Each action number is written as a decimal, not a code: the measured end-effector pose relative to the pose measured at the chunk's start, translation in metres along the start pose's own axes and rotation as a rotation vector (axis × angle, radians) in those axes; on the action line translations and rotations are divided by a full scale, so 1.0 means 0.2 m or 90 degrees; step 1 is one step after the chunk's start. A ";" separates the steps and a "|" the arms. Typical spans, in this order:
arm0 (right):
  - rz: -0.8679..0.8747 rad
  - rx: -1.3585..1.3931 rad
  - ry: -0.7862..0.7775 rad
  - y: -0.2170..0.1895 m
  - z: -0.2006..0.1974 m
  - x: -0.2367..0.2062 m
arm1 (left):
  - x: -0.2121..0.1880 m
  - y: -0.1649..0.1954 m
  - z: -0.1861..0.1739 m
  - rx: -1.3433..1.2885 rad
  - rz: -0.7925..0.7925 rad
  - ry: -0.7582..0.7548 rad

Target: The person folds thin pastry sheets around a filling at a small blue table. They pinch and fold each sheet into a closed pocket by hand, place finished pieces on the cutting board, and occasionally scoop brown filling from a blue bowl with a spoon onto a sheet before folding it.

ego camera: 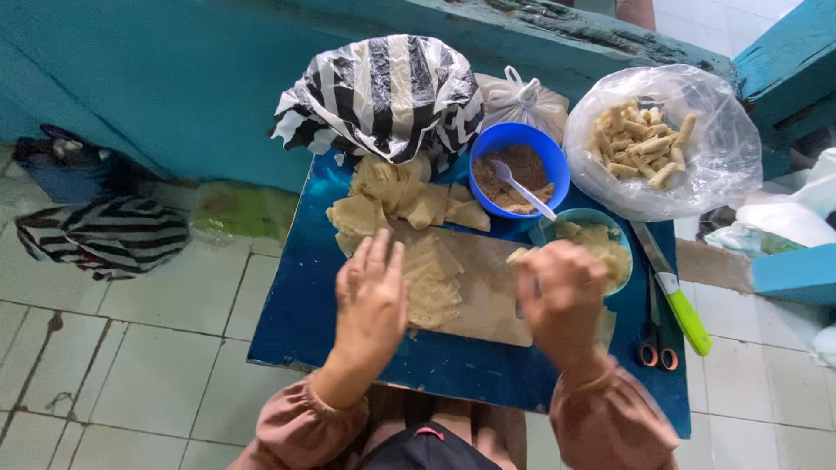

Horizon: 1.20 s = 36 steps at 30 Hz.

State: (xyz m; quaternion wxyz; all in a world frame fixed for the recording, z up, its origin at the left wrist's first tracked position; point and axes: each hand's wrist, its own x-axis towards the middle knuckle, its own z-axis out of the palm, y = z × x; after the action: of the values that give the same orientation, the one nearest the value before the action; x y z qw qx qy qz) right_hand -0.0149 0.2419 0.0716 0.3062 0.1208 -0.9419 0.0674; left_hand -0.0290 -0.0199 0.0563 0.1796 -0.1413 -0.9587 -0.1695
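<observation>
My left hand (373, 300) lies flat with fingers spread on a stack of thin pale wrapper sheets (433, 283) on a wooden board (488, 292). Beside it my right hand (562, 292) is curled into a loose fist over the board's right end, pinching a small pale piece of dough or wrapper (519, 256); the hand is blurred. More folded pale sheets (392, 200) are piled at the board's far side. A blue bowl (522, 144) of brown filling holds a white spoon (522, 187).
A small blue table (300, 296) carries everything. A clear bag of finished rolls (644, 144) sits far right, a teal bowl (592, 231) of pale pieces near my right hand. A green-handled knife (679, 305), scissors (655, 344) and striped plastic bags (383, 91) are also here.
</observation>
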 end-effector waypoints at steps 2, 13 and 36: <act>-0.001 -0.066 0.082 0.22 -0.06 0.12 | 0.01 -0.06 -0.04 -0.023 -0.011 0.001; -0.334 0.225 -0.183 -0.05 0.03 0.25 | 0.11 -0.19 0.04 -0.226 -0.012 0.013; -0.023 0.013 -0.112 0.04 -0.08 0.04 | -0.09 0.19 0.06 -0.140 0.013 -0.024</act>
State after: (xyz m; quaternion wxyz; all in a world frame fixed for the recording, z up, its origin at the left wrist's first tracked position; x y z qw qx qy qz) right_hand -0.0139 0.2513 0.0893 0.2220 0.1464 -0.9621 0.0603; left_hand -0.0031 0.0159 0.0488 0.1467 -0.1728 -0.9361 -0.2690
